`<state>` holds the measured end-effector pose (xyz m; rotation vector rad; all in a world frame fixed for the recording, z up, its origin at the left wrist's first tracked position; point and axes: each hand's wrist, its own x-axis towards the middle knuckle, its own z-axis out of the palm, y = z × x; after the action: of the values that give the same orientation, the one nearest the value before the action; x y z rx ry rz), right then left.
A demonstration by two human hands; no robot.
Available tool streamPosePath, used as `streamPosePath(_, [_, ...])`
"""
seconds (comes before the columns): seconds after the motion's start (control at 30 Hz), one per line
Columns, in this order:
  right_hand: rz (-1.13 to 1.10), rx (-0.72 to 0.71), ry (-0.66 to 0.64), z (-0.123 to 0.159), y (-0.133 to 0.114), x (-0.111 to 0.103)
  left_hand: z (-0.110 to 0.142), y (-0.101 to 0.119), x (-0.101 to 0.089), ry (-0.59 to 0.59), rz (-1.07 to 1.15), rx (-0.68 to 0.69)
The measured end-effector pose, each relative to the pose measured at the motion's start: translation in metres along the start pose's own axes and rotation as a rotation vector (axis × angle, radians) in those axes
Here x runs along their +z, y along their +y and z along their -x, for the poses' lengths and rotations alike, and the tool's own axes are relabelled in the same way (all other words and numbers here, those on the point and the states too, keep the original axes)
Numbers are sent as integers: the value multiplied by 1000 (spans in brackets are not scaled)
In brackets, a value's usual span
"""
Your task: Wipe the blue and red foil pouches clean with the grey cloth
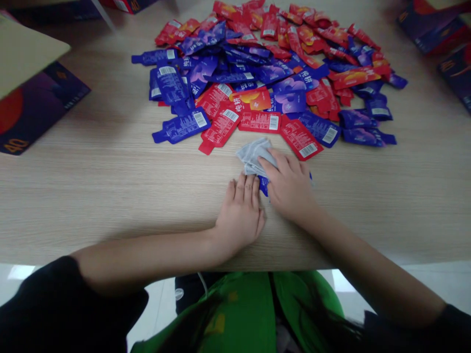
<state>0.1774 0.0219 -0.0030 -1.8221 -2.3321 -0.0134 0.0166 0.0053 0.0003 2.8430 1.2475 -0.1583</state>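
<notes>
My right hand [290, 184] is closed on a grey-white cloth [253, 153] and presses it down on the table. Under that hand and the cloth lies a blue packet [263, 185], mostly covered. Just to the left, my left hand [241, 208] rests with its fingers stretched out and close together, the tips by the cloth's lower edge. Whether those tips touch the packet I cannot tell. Beyond the cloth, a red packet [300, 137] and a blue packet [320, 128] lie flat, at the near edge of a large heap.
The heap of red and blue packets [224, 63] spreads over the back middle of the table [91, 196]. A dark blue and red box [40, 108] with a raised pale flap stands at the left. More such boxes [430, 29] stand at the back right.
</notes>
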Motion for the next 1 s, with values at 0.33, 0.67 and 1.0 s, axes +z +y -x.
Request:
streamPosePath(0.33, [-157,226,164,48,85,-7,1,-1,4,4,18,3])
streamPosePath(0.67, [-285,-202,150,-15,76,-15,5,-1,7,60,-15,82])
streamPosePath(1.0, [-325,-23,176,-10,121,-25,-28,-51,-25,233,53,64])
